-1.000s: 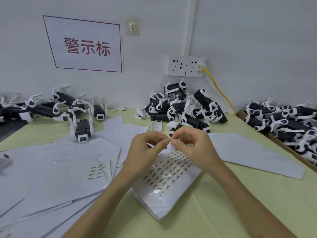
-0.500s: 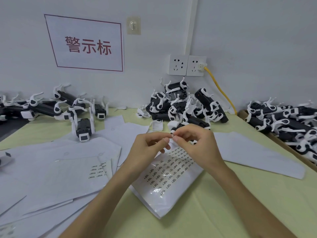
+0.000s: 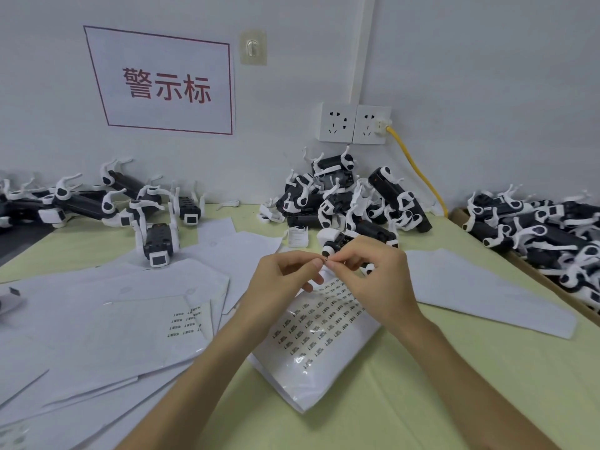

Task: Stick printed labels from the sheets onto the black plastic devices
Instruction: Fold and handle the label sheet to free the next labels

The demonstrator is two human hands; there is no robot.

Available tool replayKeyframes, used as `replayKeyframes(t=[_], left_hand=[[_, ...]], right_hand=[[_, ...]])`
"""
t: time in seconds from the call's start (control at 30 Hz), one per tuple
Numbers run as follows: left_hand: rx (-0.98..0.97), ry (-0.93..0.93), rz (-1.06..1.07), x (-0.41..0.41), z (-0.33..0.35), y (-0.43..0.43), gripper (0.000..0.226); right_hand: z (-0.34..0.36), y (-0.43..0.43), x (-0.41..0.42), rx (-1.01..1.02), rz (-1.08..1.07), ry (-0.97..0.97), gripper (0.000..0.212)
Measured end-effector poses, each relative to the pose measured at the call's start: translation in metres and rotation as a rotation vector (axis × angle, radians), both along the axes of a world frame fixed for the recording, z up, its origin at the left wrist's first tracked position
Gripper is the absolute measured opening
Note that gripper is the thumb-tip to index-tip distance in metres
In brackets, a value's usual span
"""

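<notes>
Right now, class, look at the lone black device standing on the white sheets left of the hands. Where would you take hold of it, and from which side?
Probably from above, pinching the device across its black body just behind the white front block. The thin white arms flank it and look flimsy, and its top face lies open upward.

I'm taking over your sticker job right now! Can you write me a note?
Hands: left hand and right hand meet fingertips above the label sheet, pinching a tiny white bit, likely a label; too small to be sure.
Devices: pile by the wall, a bunch at left, more in the box at right. None in hand.
Done: can't tell which are labelled.
Left: stick this label on a device; the sheet has many rows to go.
</notes>
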State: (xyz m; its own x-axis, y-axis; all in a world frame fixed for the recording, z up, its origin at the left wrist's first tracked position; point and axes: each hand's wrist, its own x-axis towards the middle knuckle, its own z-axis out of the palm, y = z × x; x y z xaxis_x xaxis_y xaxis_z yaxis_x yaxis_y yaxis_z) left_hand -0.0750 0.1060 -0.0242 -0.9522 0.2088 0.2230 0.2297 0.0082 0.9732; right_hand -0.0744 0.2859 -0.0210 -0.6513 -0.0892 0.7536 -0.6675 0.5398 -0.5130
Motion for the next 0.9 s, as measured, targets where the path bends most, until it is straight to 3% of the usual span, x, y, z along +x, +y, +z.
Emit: replayKeyframes(t=[0.23, 0.47, 0.77, 0.9], left_hand=[[-0.048, 0.011, 0.058, -0.0019, -0.0035, -0.0014, 0.011], [-0.028, 0.155, 0.084, -0.0003, -0.0055, 0.0002, 0.013], [-0.231, 0.316, 0.102, -0.0028, -0.0056, -0.0021, 0.017], [-0.225, 0.317, 0.092, -0.0042, -0.007, -0.0027, 0.018]], right_hand=[[-0.001, -0.0014, 0.0002, -0.016, 0.005, 0.004, 0.013], [-0.0004, -0.0023, -0.0009, 0.012, 0.061, -0.067, 0.012], [0.0034, -0.0022, 0.0016, -0.088, 0.089, -0.155, 0.01], [0.0017, -0.0083, 0.0037, -0.124, 0.038, -0.136, 0.01]])
